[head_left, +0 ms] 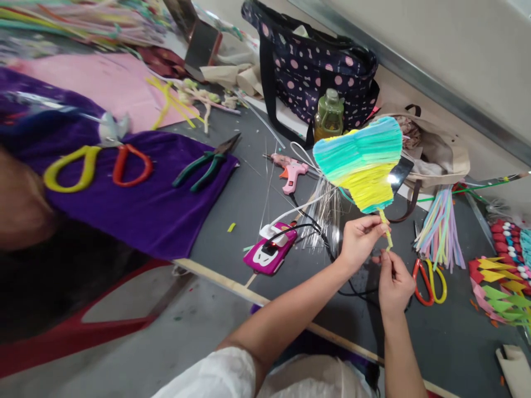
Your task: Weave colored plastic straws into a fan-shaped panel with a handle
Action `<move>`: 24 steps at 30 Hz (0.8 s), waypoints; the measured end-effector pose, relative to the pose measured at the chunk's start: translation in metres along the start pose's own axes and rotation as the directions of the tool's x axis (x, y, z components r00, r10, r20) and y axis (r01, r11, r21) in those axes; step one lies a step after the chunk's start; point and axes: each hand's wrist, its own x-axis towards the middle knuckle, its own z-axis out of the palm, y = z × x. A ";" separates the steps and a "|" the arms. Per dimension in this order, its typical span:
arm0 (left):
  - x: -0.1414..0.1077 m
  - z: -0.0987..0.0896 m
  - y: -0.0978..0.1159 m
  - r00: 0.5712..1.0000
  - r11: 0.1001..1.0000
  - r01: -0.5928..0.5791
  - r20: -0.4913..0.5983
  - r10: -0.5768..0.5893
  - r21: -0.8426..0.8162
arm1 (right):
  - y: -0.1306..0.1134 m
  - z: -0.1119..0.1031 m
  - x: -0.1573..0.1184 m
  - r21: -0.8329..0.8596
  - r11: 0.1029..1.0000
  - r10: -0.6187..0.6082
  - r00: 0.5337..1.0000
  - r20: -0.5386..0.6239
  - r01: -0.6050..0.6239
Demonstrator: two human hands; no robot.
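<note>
A fan-shaped craft piece (360, 166), striped in blue, turquoise and yellow fuzzy strands like pipe cleaners, is held up above the table. Below it runs a short yellow stem (388, 236). My left hand (360, 239) pinches that stem just under the fan. Lower down, my right hand (396, 281) has thumb and fingertips closed at the stem's bottom end. Beside my right hand lie scissors (429, 282) with red and yellow handles. A bundle of pastel pipe cleaners (442, 232) rests behind them.
A pink glue gun (292, 170), thin wires (326, 213) and a magenta power strip (269, 249) with cables lie left of my hands. Pliers (209, 163) and large scissors (99, 155) rest on purple cloth (166, 215). Behind stand a bottle (329, 116) and patterned bag (307, 72). Another person's arm (20, 204) shows left.
</note>
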 end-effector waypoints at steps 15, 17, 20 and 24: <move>0.002 -0.002 -0.007 0.990 0.998 0.060 0.126 -0.058 -0.011 | 0.009 -0.055 0.044 -0.170 0.899 -0.354 0.898 0.262 0.404; 0.002 -0.001 -0.005 0.982 0.992 0.114 0.159 -0.103 -0.061 | 0.015 -0.055 0.047 -0.108 0.924 -0.328 0.907 0.263 0.366; 0.003 -0.002 -0.002 0.969 0.980 0.172 0.195 -0.151 -0.096 | 0.025 -0.051 0.050 0.000 0.953 -0.294 0.927 0.234 0.302; 0.004 -0.003 0.001 0.955 0.967 0.220 0.229 -0.188 -0.127 | 0.032 -0.039 0.049 0.138 0.971 -0.220 0.954 0.205 0.194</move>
